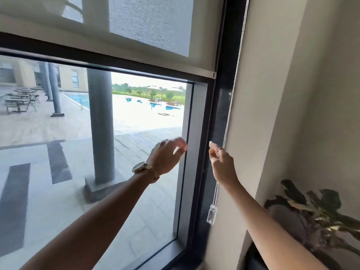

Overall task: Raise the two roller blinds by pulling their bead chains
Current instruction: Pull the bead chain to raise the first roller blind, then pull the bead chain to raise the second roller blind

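Observation:
A cream roller blind [148, 26] covers the top of the window, and its dark bottom bar [116, 59] slants across above the open glass. The bead chain [234, 78] hangs down the right side of the dark frame and ends in a clear plastic holder [211, 215]. My right hand [221, 162] is closed around the chain at mid height, and the chain passes behind its fingers. My left hand [168, 154], with a watch on its wrist, hovers in front of the inner frame edge. Its fingers are curled and apart, and I see nothing in them. I cannot make out a second blind or chain.
The dark window frame [202, 133] stands between my hands. A cream wall [272, 94] runs to the right of the chain. A leafy potted plant [315, 213] sits low on the right, close under my right forearm. Outside are a grey pillar and a pool.

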`<action>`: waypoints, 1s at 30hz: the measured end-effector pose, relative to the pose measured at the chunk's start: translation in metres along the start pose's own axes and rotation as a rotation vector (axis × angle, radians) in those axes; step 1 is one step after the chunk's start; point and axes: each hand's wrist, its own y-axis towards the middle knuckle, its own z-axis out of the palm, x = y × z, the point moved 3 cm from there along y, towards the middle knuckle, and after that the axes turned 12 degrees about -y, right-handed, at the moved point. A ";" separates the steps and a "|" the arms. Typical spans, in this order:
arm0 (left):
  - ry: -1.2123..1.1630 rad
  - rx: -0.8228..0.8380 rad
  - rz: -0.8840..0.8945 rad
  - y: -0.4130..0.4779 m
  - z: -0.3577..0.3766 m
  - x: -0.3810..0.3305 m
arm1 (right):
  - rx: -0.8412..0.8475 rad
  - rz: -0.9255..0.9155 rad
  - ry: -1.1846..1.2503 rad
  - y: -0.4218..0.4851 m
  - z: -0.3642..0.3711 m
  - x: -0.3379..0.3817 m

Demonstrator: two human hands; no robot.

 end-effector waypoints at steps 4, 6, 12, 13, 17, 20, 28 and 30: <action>0.027 -0.120 -0.025 -0.095 -0.045 -0.031 | 0.028 -0.098 -0.013 -0.088 0.020 0.047; 0.033 -0.152 -0.062 -0.138 -0.073 -0.046 | 0.054 -0.105 -0.019 -0.134 0.033 0.075; -0.026 -0.322 -0.210 -0.251 -0.175 -0.081 | 0.109 -0.165 0.126 -0.236 0.073 0.180; -0.048 -0.343 -0.228 -0.262 -0.185 -0.087 | 0.112 -0.183 0.176 -0.246 0.075 0.192; -0.195 -0.372 -0.386 -0.326 -0.247 -0.102 | 0.258 -0.215 0.406 -0.304 0.113 0.251; -0.211 -0.472 -0.478 -0.404 -0.320 -0.110 | 0.419 -0.220 0.555 -0.368 0.160 0.316; -0.057 -0.752 -0.603 -0.614 -0.535 -0.141 | 0.583 -0.252 0.828 -0.529 0.284 0.509; -0.007 -0.805 -0.636 -0.667 -0.590 -0.153 | 0.629 -0.244 0.880 -0.575 0.314 0.554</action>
